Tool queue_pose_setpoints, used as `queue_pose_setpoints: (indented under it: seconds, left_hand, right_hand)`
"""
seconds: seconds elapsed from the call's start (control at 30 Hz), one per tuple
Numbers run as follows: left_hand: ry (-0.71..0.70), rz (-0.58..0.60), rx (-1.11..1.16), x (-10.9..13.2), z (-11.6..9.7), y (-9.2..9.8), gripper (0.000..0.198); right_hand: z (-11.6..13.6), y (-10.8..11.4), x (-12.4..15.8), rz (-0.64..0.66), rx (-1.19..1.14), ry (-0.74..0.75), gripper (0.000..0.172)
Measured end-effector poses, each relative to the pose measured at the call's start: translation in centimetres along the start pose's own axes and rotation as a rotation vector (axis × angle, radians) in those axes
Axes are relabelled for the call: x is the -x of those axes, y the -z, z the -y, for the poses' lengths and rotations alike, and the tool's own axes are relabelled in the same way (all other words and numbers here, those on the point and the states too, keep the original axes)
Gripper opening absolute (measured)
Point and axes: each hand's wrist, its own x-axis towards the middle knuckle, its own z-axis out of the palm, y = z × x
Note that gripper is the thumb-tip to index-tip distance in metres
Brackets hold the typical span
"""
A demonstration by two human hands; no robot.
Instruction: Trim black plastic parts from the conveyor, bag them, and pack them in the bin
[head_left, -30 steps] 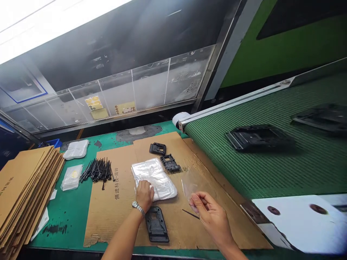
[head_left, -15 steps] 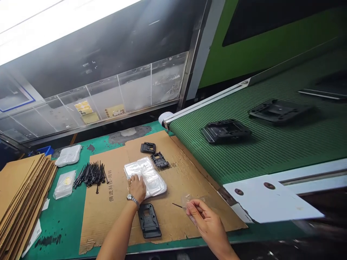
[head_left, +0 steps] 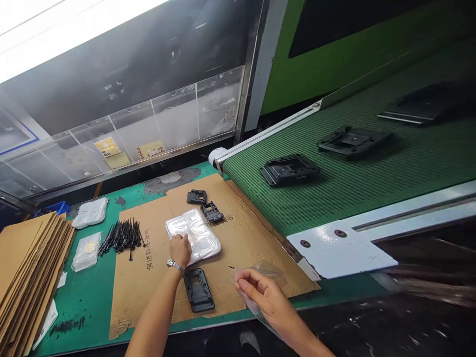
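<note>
Beside a green conveyor belt [head_left: 357, 193], a bundle of clear plastic bags [head_left: 195, 233] on a cardboard sheet [head_left: 245, 233] over the tabletop [head_left: 89, 302] is pressed down by the open left hand [head_left: 180, 250], while a single clear bag [head_left: 262, 270] is pinched in the right hand [head_left: 267, 297], and that bag is now seen draping lower than a moment ago, past the tabletop's edge.

The left hand [head_left: 180, 250] rests flat on a stack of clear bags [head_left: 193, 235] on a cardboard sheet [head_left: 148, 282]. A black plastic part [head_left: 199, 290] lies just beside it on the near side. The right hand [head_left: 266, 297] pinches a clear bag [head_left: 260, 270]. Black cable ties [head_left: 121, 237] lie at the sheet's left edge. A green conveyor belt [head_left: 334, 183] runs along the far right.
</note>
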Motion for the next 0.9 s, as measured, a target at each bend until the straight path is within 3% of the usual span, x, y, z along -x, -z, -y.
queue_pose_setpoints:
  seconds: [0.07,0.17,0.27,0.33,0.43,0.6,0.7,0.73,0.87,0.9]
  left_hand:
    - [0.03,0.009,0.167,1.3,-0.7,0.8,0.025]
    - [0.086,0.129,0.465,4.7,-2.4,1.4,0.038]
    - [0.133,0.288,0.763,8.9,-4.2,1.1,0.049]
    - [0.172,0.298,0.917,11.1,-5.0,0.7,0.048]
    - [0.254,0.19,1.071,12.6,-5.3,0.2,0.046]
    - [0.484,-0.123,1.29,12.8,-3.6,0.3,0.049]
    - [0.611,-0.259,1.256,13.7,-2.5,0.8,0.051]
    - [0.635,-0.238,1.253,14.1,-2.4,0.9,0.051]
    - [0.57,0.048,1.357,15.8,-2.2,1.2,0.042]
    - [0.565,0.055,1.414,15.9,-2.1,1.2,0.039]
  right_hand:
    - [0.0,-0.3,-0.1,0.056,-0.011,-0.022,0.032]
    - [-0.7,-0.7,-0.6,0.037,0.06,-0.017,0.027]
    - [-1.7,-1.3,-1.1,0.003,0.192,0.002,0.027]
    - [-2.1,-1.9,-1.2,0.011,0.284,0.023,0.026]
    - [-2.4,-2.5,-1.1,0.106,0.351,0.043,0.019]
    - [-2.6,-3.2,-1.4,0.347,0.369,0.057,0.017]
    - [-3.1,-4.0,-1.7,0.365,0.341,0.022,0.017]
    - [-3.3,-4.4,-1.8,0.35,0.342,0.018,0.015]
    - [-4.0,-6.3,-1.7,0.354,0.34,0.028,0.015]
    - [-4.1,-6.8,-1.6,0.373,0.328,0.027,0.018]
